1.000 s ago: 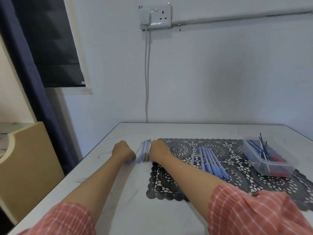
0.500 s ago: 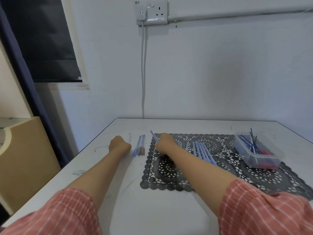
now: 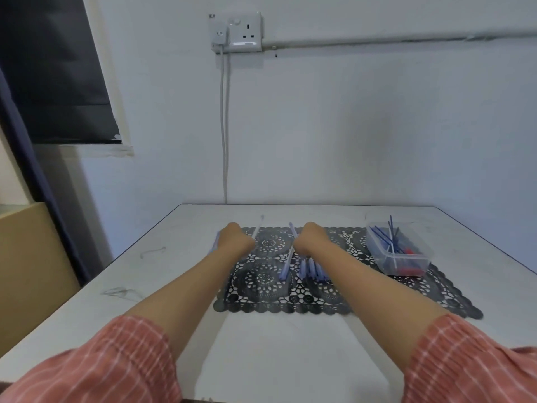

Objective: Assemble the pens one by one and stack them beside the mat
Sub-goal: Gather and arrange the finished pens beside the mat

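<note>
Well, my worry is a missed insertion. The left hand is curled round a thin pale refill and the right hand round a pale blue pen barrel, both blurred, so I reckon the tip could miss the bore and bend. The barrel leaves the right fist at 7 o'clock, and the refill points to 1 o'clock from the left. Finished pens lie beside the lace mat, at the left hand's 9 o'clock.
</note>
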The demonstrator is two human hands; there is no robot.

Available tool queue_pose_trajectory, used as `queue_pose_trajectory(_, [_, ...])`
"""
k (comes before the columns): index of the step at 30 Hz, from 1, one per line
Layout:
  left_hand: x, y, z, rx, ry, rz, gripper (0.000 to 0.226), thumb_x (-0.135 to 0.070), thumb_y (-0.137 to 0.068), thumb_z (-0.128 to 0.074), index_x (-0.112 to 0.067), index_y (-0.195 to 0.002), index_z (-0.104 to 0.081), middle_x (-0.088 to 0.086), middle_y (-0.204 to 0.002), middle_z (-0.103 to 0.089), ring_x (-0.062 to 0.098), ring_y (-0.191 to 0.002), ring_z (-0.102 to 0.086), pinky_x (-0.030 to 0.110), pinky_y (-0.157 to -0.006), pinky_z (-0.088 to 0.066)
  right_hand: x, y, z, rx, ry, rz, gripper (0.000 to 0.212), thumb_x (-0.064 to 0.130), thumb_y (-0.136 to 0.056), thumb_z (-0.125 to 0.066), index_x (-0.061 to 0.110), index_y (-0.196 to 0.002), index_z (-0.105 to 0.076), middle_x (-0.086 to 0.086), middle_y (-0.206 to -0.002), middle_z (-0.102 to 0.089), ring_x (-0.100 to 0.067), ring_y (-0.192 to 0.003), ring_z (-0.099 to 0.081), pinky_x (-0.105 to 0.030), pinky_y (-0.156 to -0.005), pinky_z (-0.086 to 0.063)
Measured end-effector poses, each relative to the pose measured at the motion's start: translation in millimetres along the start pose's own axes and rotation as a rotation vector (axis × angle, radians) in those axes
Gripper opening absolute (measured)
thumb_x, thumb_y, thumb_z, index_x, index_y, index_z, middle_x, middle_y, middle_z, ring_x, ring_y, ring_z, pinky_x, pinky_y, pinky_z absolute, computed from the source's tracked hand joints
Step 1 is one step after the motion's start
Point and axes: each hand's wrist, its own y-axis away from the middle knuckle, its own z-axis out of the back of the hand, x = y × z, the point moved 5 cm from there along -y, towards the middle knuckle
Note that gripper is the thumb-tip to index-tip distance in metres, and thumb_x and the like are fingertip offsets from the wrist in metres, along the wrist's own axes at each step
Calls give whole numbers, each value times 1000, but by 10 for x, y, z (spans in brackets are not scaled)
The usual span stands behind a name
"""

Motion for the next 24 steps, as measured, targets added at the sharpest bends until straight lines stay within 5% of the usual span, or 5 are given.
queue_pose_trajectory(4, [-203,175,-300,126,-52,-12,21,-9,-76,-72,0,-83,-55,13,-83,-63,26,-81,-66,30,-61,-51,-111,65,15,17,-45,-31,25,4,-85,-54,7,-63,-42,-5,-62,-47,-15,-50,-46,-21,-40,-35])
queue_pose_trajectory(8, [-283,281,-449,186,-164,-20,20,-7,-71,-74,-5,-68,-55,6,-68,-58,22,-78,-66,29,-61,-52,-167,91,-5,35,-67,-54,24,5,-84,-60,5,-64,-48,-4,-61,-53,-11,-47,-50,-20,-41,-40])
queue_pose_trajectory(17, [-341,393,-543,223,-118,-40,24,-3,-71,-76,-4,-86,-57,8,-72,-58,23,-74,-65,36,-69,-59,-125,124,-76,44,1,-36,23,14,-80,-67,8,-68,-49,-3,-63,-52,-13,-54,-53,-20,-41,-42])
queue_pose_trajectory(20, [-327,397,-552,234,-99,-21,23,-2,-71,-77,-5,-77,-54,12,-76,-62,24,-74,-68,38,-67,-59,-107,122,-87,22,12,-26,23,14,-81,-65,10,-66,-48,-2,-62,-51,-10,-46,-46,-20,-33,-32])
queue_pose_trajectory(24, [-319,399,-565,256,-67,-20,26,-1,-69,-77,-8,-64,-53,16,-84,-69,25,-77,-69,42,-70,-59,-96,91,-117,20,-17,-15,27,8,-81,-66,9,-63,-45,-3,-61,-55,-13,-51,-54,-20,-40,-41])
